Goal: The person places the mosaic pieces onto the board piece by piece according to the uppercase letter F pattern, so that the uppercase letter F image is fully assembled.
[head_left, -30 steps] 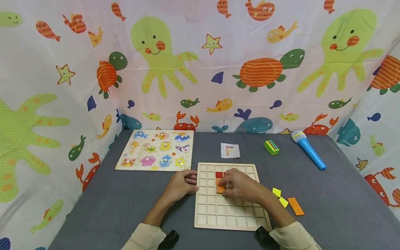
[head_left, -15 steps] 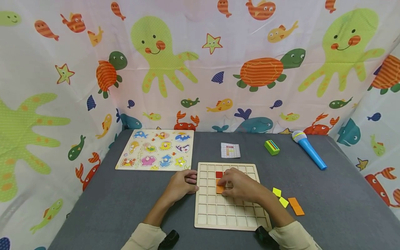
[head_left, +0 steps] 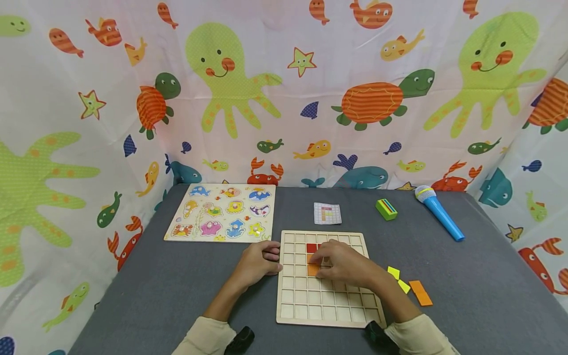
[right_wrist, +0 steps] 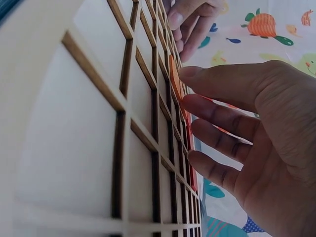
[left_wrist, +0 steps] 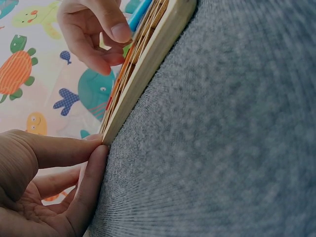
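Note:
A square wooden grid board (head_left: 328, 310) lies on the table. My left hand (head_left: 255, 264) pinches its left edge between thumb and fingers; the left wrist view shows the fingertips meeting at the board's rim. Over the upper middle of the grid, my right hand (head_left: 348, 264) holds an orange rectangular tile (head_left: 312, 269) with thumb and fingers. In the right wrist view this orange tile (right_wrist: 176, 81) stands slightly proud of the grid, the thumb against it. A red tile (head_left: 311, 248) sits in the grid just above it, partly hidden by the fingers.
Two yellow tiles (head_left: 393, 272) and a loose orange tile (head_left: 420, 293) lie right of the board. Behind are a small grid card (head_left: 327, 214), a green striped block (head_left: 386, 209) and a blue toy microphone (head_left: 441, 214). A sea-animal puzzle (head_left: 219, 213) lies back left.
The orange tile's near end has shifted very slightly toward me under the right hand. Both hands otherwise stay almost where they were.

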`<state>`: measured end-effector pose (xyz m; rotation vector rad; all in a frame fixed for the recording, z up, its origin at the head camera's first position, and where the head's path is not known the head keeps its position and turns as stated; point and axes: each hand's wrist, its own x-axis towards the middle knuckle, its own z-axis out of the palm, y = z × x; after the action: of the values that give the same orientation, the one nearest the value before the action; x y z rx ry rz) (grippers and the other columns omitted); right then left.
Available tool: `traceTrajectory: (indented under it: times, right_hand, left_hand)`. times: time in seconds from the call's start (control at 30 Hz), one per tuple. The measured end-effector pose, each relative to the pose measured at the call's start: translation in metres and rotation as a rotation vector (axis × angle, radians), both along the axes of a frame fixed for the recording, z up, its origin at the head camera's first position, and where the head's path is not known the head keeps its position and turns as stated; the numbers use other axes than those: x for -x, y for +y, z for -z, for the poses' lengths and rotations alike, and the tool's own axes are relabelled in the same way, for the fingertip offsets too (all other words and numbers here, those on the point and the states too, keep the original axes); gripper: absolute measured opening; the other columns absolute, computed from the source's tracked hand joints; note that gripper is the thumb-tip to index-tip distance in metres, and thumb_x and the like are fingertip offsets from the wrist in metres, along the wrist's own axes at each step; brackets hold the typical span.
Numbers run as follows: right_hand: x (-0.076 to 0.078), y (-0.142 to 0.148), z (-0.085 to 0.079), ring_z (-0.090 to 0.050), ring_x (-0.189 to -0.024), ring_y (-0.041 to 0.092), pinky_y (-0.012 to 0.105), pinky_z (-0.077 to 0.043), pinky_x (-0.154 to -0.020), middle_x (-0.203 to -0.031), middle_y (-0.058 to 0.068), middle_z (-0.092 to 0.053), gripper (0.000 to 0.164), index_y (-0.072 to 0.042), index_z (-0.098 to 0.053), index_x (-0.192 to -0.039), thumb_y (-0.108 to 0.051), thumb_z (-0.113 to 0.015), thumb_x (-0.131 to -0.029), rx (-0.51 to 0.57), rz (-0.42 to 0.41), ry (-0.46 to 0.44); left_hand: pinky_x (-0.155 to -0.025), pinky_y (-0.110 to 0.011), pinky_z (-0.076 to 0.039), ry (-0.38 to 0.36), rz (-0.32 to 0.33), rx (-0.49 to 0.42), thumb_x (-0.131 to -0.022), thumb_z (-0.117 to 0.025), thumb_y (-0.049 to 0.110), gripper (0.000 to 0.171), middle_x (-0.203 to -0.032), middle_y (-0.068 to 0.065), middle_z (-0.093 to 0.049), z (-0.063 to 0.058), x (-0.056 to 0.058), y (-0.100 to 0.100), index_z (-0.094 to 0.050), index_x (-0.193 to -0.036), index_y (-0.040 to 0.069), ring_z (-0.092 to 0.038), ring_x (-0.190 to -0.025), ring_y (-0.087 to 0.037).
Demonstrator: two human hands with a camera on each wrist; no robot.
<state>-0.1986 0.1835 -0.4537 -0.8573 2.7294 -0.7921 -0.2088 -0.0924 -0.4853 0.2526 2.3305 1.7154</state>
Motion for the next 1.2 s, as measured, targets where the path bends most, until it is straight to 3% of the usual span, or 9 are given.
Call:
traceTrajectory:
  times: [0.2,0.5,1.03,1.2]
  right_hand:
    - [-0.002,0.011,-0.004,-0.061,-0.101,0.016,0.039,-0.055,-0.089,-0.104,-0.009,-0.071,0.024,-0.018,-0.081,-0.115,-0.021,-0.083,-0.091,0.071,0.025,-0.028]
    - [-0.009,0.037,-0.008,-0.065,-0.096,0.020,0.031,-0.057,-0.079,-0.105,-0.004,-0.073,0.025,-0.013,-0.079,-0.118,-0.018,-0.081,-0.093,0.138,0.071,-0.015]
    - [-0.030,0.096,-0.008,-0.059,-0.089,0.016,0.024,-0.052,-0.069,-0.106,-0.004,-0.069,0.029,-0.015,-0.078,-0.119,-0.027,-0.083,-0.094,0.099,0.173,0.003]
    - [-0.038,0.111,-0.009,-0.063,-0.095,0.014,0.026,-0.053,-0.073,-0.111,-0.006,-0.070,0.031,-0.016,-0.077,-0.121,-0.029,-0.083,-0.093,0.066,0.229,-0.006]
  left_hand:
    - [-0.078,-0.033,-0.067,-0.003,-0.005,-0.004,-0.082,-0.082,-0.007,0.058,-0.121,-0.017,-0.069,0.001,0.000,0.000,-0.065,-0.137,-0.005,-0.070,-0.107,-0.024]
    - [-0.077,-0.033,-0.067,-0.005,-0.008,-0.010,-0.082,-0.083,-0.007,0.058,-0.121,-0.017,-0.069,-0.001,-0.002,0.000,-0.066,-0.137,-0.004,-0.070,-0.108,-0.026]
    - [-0.077,-0.035,-0.067,-0.008,-0.009,-0.016,-0.081,-0.084,-0.007,0.059,-0.122,-0.017,-0.069,0.000,-0.002,0.000,-0.066,-0.137,-0.004,-0.070,-0.108,-0.026]
    - [-0.077,-0.035,-0.067,-0.012,-0.012,-0.024,-0.081,-0.084,-0.007,0.059,-0.122,-0.017,-0.069,-0.001,-0.002,0.001,-0.066,-0.137,-0.004,-0.070,-0.109,-0.027]
